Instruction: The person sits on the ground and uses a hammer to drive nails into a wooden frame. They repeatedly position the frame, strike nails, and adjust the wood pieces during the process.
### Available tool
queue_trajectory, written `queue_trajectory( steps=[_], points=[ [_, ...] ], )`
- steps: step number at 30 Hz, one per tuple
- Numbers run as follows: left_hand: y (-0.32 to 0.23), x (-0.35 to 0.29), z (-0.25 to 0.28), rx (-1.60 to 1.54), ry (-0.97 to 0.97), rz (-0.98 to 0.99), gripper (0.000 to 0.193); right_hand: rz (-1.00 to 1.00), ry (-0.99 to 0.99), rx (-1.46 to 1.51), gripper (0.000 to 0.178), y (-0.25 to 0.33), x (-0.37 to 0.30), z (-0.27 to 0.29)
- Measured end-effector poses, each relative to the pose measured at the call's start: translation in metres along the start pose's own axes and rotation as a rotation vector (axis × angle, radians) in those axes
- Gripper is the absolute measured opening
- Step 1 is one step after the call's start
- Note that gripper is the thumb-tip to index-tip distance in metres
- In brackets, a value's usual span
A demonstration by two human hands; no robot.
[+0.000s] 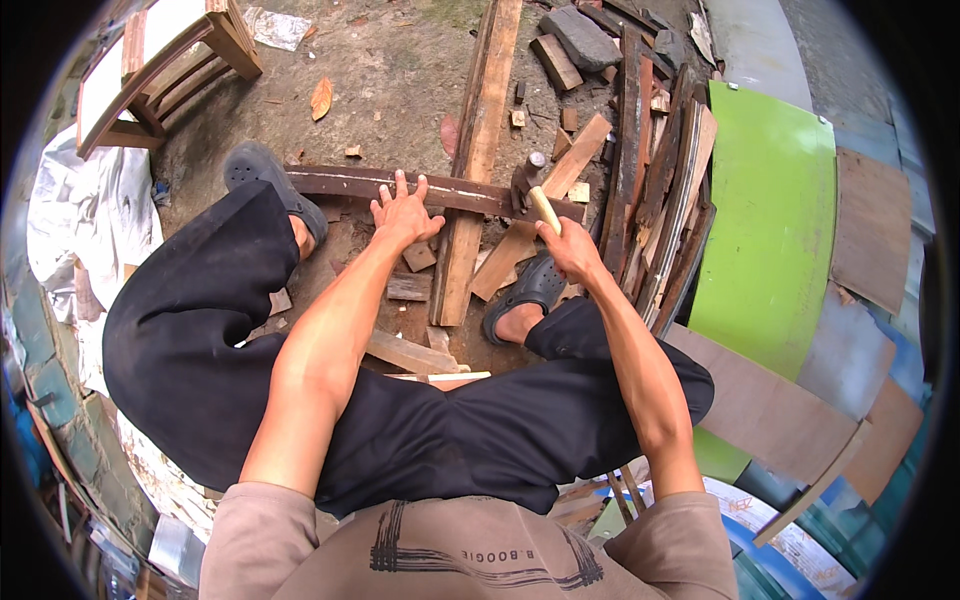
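A dark brown wooden strip (340,182) lies crosswise on top of a long pale plank (486,110). My left hand (404,214) is open, its fingers spread and resting on the strip just left of where the two pieces cross. In my right hand (570,248) is a hammer (544,208), gripped by its light wooden handle. The hammer's dark metal head is at the right end of the strip; whether it touches the wood I cannot tell. A second pale board (575,170) slants beneath the strip's right end.
Wood offcuts (408,286) litter the ground around my grey clogs (540,284). Several long dark strips (660,190) are heaped at the right, beside a green panel (765,220). A grey stone block (580,38) is at the far right; a wooden chair (190,60) is at the far left.
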State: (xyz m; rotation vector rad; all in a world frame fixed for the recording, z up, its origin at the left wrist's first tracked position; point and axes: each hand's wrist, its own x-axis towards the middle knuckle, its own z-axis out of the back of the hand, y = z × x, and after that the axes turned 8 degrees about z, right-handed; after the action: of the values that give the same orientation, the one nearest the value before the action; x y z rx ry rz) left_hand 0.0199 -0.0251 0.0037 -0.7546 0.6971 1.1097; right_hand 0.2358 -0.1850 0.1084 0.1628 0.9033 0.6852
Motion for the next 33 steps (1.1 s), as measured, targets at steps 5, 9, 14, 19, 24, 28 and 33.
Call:
queue_trajectory(
  steps=[5,9,14,19,24,28,33],
  points=[
    [-0.001,0.0,0.006,-0.009,0.007,-0.006,0.093,0.142,-0.205,0.0,0.045,0.016,-0.003,-0.011],
    [-0.005,-0.002,0.011,-0.008,0.027,-0.007,0.093,0.064,-0.111,-0.073,0.048,-0.014,-0.003,-0.037],
    [0.0,0.003,0.005,0.001,0.017,0.016,0.093,0.08,-0.006,-0.18,0.05,0.012,-0.008,-0.031],
    [-0.001,0.001,0.009,-0.03,0.02,-0.01,0.093,0.22,-0.221,-0.16,0.042,0.015,-0.014,-0.028],
    [-0.003,0.002,0.013,-0.045,0.061,-0.012,0.093,0.194,-0.024,-0.432,0.04,-0.013,-0.016,-0.029],
    [-0.003,0.002,0.015,-0.035,0.078,-0.003,0.093,0.239,0.01,-0.453,0.041,-0.002,-0.022,-0.033],
    [0.001,0.005,0.016,0.015,0.071,-0.019,0.093,0.406,0.003,-0.537,0.042,-0.001,-0.016,-0.017]
  ],
)
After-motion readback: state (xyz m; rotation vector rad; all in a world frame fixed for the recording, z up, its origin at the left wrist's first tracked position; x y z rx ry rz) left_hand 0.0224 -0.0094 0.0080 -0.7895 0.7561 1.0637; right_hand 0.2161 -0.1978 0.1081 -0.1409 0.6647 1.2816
